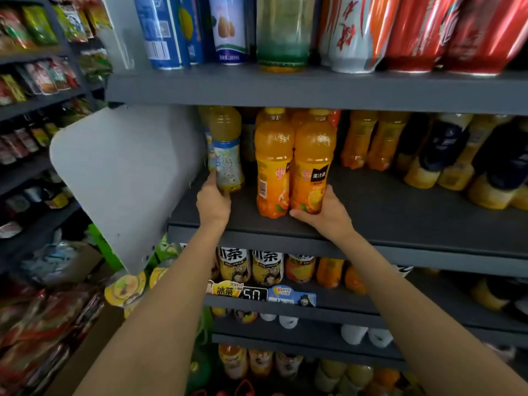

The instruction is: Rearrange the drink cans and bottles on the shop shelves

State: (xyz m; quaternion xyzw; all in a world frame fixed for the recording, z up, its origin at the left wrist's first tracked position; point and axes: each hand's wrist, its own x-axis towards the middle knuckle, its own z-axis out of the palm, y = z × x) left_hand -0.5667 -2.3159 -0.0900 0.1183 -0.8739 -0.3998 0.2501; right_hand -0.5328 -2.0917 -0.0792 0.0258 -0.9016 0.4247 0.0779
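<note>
Reaching onto the middle shelf [400,221], both hands work apart from each other. The left hand [213,202] grips the base of a pale yellow bottle with a blue-white label [226,150], which stands at the shelf's left end just beside a grey side panel [128,172]. The right hand [325,211] curls round the foot of an orange juice bottle [313,161], touching a second orange bottle [273,164] to its left. More orange bottles [371,141] stand behind, and dark-labelled yellow bottles [454,155] crowd the right. Cans [354,32] line the upper shelf [314,90]; snack packets [37,78] fill racks at the left.
</note>
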